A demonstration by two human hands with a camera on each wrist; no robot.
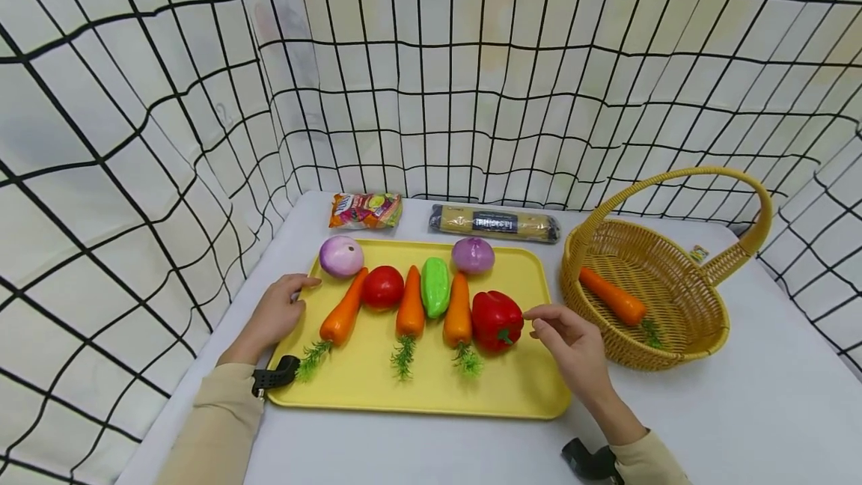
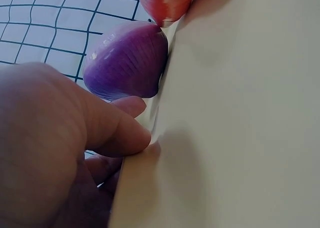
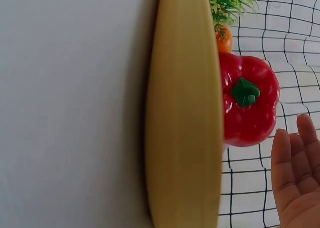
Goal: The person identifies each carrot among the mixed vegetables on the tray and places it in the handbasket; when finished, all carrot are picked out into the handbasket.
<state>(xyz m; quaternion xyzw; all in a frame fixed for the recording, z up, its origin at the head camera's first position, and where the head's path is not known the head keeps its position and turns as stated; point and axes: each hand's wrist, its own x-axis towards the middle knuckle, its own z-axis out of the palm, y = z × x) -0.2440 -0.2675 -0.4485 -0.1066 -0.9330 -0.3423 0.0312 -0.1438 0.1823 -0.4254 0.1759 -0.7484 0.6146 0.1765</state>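
Note:
My left hand (image 1: pixel 274 314) rests at the left rim of a yellow tray (image 1: pixel 377 393); in the left wrist view its thumb (image 2: pixel 130 135) touches the rim. Nearest to it is a purple-and-white onion (image 1: pixel 341 257). At the tray's right side my right hand (image 1: pixel 572 350) has its fingers extended beside a red bell pepper (image 1: pixel 497 322). The right wrist view shows a small gap between those fingers (image 3: pixel 283 160) and the pepper. Also on the tray lie a tomato (image 1: pixel 383 288), three carrots (image 1: pixel 410 309), a green vegetable (image 1: pixel 435 287) and a purple onion (image 1: pixel 473 255).
A wicker basket (image 1: pixel 700 335) with a tall handle stands right of the tray, holding one carrot (image 1: pixel 613 296). Behind the tray lie a colourful snack bag (image 1: pixel 366 211) and a long clear-wrapped packet (image 1: pixel 494 222). Black grid netting (image 1: pixel 431 88) surrounds the white table.

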